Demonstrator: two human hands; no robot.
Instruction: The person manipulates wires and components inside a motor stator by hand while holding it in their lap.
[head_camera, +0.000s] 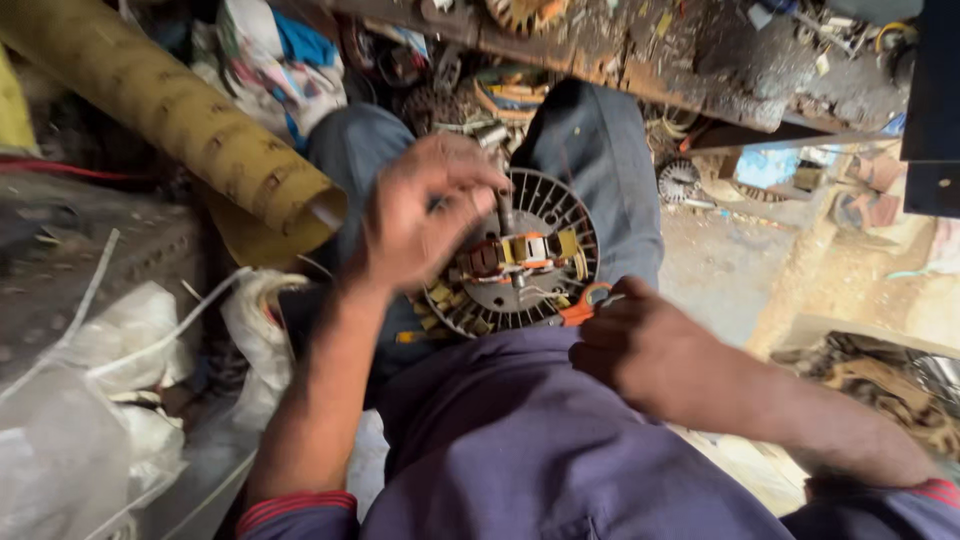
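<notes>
We record a round finned motor housing (520, 265) at the centre of the frame, resting on the lap of the person between the two knees in blue-grey trousers (590, 150). Its open face is turned up toward the camera, showing copper windings with orange and yellow insulation and a short steel shaft (506, 212) rising from the middle.

The left hand (420, 215) lies over the upper left part of the housing. Its fingers are curled narrow, closed around the top of the shaft; the tips sit just left of and above the windings. We judge the shaft's long axis to run roughly upright out of the housing face, toward the camera and slightly to the upper frame.

The right hand (640, 345) sits at the lower right rim of the housing, touching it. Its fingers are folded closed on an orange-handled tool (583, 305); only part of the handle shows, so we cannot tell the kind of tool or where its working end points. The tool lies between this hand and the rim, directed toward the windings at upper left.

Of the two hands, the left is on the shaft and the right is nearer the rim.

Surroundings: a yellowish cardboard tube (190, 120) at upper left, white plastic bags (120, 340) at lower left, a cluttered wooden bench edge (640, 70) across the top.
</notes>
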